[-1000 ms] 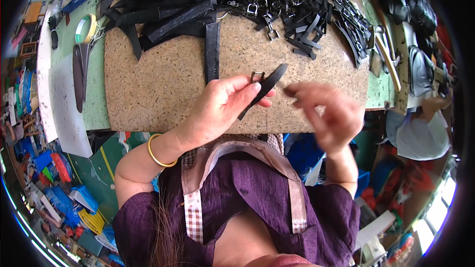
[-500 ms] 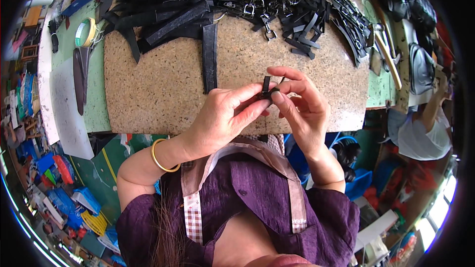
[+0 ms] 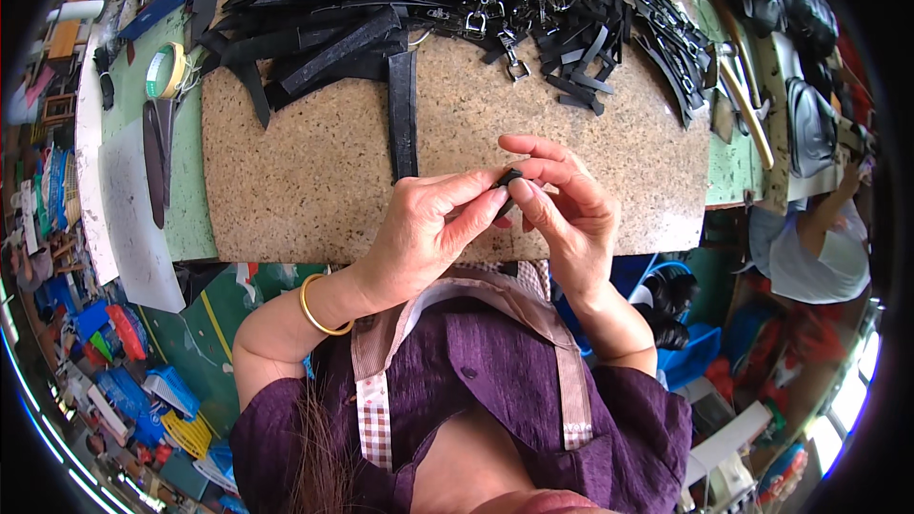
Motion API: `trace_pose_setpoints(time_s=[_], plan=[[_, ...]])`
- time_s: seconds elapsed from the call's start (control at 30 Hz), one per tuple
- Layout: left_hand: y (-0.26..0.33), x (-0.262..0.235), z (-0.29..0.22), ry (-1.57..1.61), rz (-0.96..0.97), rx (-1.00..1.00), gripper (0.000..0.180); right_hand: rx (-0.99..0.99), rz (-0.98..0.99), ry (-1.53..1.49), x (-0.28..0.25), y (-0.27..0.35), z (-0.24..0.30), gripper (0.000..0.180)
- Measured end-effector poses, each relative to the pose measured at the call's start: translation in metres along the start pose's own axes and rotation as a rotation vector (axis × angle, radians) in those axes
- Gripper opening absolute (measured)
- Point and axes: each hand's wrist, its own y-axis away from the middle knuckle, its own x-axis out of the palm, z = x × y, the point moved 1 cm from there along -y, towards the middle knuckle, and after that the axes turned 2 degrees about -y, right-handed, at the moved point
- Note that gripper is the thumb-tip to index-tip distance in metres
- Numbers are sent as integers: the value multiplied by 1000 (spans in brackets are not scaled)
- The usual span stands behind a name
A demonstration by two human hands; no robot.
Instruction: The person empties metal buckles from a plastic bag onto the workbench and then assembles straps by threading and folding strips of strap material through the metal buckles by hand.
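Note:
Above the near edge of the speckled board (image 3: pixel 305 171), both my hands meet on one small black strip (image 3: pixel 510 177), which looks like leather. My left hand (image 3: pixel 419 224) pinches it between thumb and fingers. From the other side my right hand (image 3: pixel 566 205) presses its thumb and index finger on the same strip. Most of the strip is hidden by the fingertips, so any buckle on it cannot be seen. A longer black strip (image 3: pixel 403 114) lies on the board just beyond my left hand.
Black strips (image 3: pixel 333 48) are heaped at the far left. Metal buckles (image 3: pixel 505 0) pile up far centre, beside short black pieces (image 3: pixel 581 67). Buckled straps (image 3: pixel 671 57) and a hammer (image 3: pixel 747 105) lie right. Tape (image 3: pixel 166 70) and scissors (image 3: pixel 157 157) rest left. Another person (image 3: pixel 814 247) is at the right.
The strip end that stood up between my hands is now folded down under the fingertips. My right hand has moved slightly left, closing in on my left hand.

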Motion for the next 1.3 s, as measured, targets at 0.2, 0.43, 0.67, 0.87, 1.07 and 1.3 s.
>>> trace_pose_setpoints(time_s=[0.2,0.43,0.67,0.87,1.07,1.3], plan=[[2,-1,7,633,29,-383,30,-300,60,11,-3,-1,-11,15],[-5,-9,10,537,50,-311,31,-475,258,166,-2,-3,4,18],[-2,-5,3,502,123,-324,35,-472,265,461,-1,-12,12,20],[-6,-10,2,289,-80,-83,13,-549,252,374,-3,-10,15,18],[-1,-21,-3,470,-124,-209,19,-420,230,388,1,-1,30,11],[6,-32,-17,636,-88,-389,12,-428,208,506,7,-4,20,23]])
